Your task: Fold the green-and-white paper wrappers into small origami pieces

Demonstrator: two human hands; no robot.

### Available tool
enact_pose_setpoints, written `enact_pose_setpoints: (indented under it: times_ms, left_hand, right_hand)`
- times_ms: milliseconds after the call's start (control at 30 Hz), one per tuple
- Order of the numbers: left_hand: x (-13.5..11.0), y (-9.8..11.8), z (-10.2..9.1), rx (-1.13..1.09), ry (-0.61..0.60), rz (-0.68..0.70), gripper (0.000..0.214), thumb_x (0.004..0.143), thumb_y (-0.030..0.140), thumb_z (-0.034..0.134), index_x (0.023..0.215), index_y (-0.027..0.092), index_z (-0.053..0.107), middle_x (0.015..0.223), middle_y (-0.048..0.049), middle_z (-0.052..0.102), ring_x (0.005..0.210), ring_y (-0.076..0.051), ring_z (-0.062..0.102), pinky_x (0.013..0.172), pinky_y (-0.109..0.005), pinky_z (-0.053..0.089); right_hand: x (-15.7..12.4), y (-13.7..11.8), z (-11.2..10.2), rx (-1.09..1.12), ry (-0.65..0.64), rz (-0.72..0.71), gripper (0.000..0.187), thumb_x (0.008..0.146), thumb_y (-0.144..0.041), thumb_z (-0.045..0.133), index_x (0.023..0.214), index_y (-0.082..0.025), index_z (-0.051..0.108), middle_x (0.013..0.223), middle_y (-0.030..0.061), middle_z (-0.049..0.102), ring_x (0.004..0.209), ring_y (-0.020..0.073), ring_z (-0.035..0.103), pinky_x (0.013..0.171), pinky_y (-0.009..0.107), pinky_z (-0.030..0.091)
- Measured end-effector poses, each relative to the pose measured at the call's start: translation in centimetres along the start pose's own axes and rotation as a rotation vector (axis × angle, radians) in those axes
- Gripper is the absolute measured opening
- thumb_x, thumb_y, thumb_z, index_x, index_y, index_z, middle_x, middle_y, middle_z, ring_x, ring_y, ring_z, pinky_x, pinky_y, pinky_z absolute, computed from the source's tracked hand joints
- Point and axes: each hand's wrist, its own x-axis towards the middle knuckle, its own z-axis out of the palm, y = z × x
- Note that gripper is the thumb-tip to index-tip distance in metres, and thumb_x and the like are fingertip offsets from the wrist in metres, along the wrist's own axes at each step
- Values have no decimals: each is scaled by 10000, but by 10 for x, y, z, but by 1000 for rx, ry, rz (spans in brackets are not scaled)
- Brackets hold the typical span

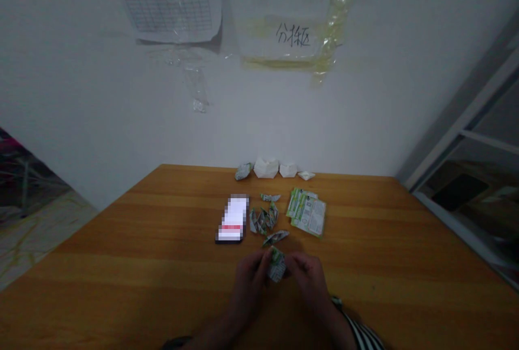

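Note:
Between my two hands is a small folded piece of printed paper (277,265), green and grey with fine print. My left hand (252,277) pinches its left edge, thumb and fingers closed. On the opposite edge, the fingers of my right hand (307,275) are closed on the same paper. Just beyond my hands lies a narrow folded paper piece (276,237). Behind it stand several folded paper pieces (263,219) in a cluster, with another small one (270,197) farther back. Flat printed sheets (311,215) lie stacked to the right.
A phone (234,219) with a lit, blurred screen lies left of the folded pieces. Along the wall sit a printed crumpled piece (243,171) and white folded papers (266,168). The wooden table (133,242) meets a white wall; a metal-framed shelf (466,139) stands at right.

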Motion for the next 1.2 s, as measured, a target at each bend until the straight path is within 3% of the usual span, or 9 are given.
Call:
enact_pose_setpoints:
  times_ms: [100,167,300,433,567,800,933,1067,1200]
  left_hand:
    - [3,-6,-2,46,-49,20,376,895,420,425,733,149,628,596,-7,580,525,-134,507,489,-210,391]
    - [5,-9,-4,85,-105,61,254,840,372,531,863,149,653,731,-41,666,635,-176,581,556,-231,438]
    - [7,-10,-8,161,-176,106,215,781,277,614,954,159,665,840,-56,715,752,-219,630,664,-262,471]
    - [6,-6,-11,238,-246,134,226,831,215,539,1007,172,673,871,-50,735,784,-219,647,721,-278,473]
    - [6,-4,-13,236,-320,156,240,853,251,529,1030,195,680,923,-44,743,820,-232,658,754,-282,469]
    - [9,-12,-11,130,-394,65,333,890,395,464,1031,154,647,667,-24,684,501,-153,603,494,-223,486]
    - [8,-12,-10,-10,-402,-14,344,866,426,506,1045,164,638,702,-17,664,516,-139,609,490,-216,509]
    - [7,-11,-6,-94,-342,-107,345,836,465,536,875,143,655,644,-2,631,507,-136,604,476,-217,513]
    - [5,-12,0,-75,-256,-172,403,824,521,516,723,144,617,509,20,581,397,-118,552,382,-191,430]
  right_hand:
    - [0,1,-1,4,-3,-8,378,811,-474,594,624,-149,646,561,25,627,539,152,590,520,236,489]
    - [2,3,-3,30,-19,0,385,820,-482,578,625,-152,614,563,17,606,532,145,576,516,235,480]
    - [6,5,-9,30,-167,3,360,885,-481,479,702,-179,548,605,1,584,545,142,573,523,238,471]
    - [7,4,-16,-268,-296,-129,303,919,-446,431,846,-190,576,741,29,611,667,166,582,599,259,451]
    - [10,9,-19,-489,-319,-198,349,942,-437,376,815,-189,586,738,36,621,681,172,566,624,267,415]
    - [7,15,-15,-481,-253,-191,394,962,-426,325,721,-194,535,638,3,568,588,143,534,544,236,376]
    - [6,14,-13,-539,-235,-174,383,965,-417,321,737,-197,537,652,10,579,604,152,545,560,248,384]
    - [3,14,-11,-622,-208,-183,354,969,-389,323,783,-204,560,711,26,616,646,165,560,590,267,390]
    - [0,17,-9,-641,-166,-191,322,957,-375,368,776,-217,583,677,21,613,610,169,549,568,280,372]
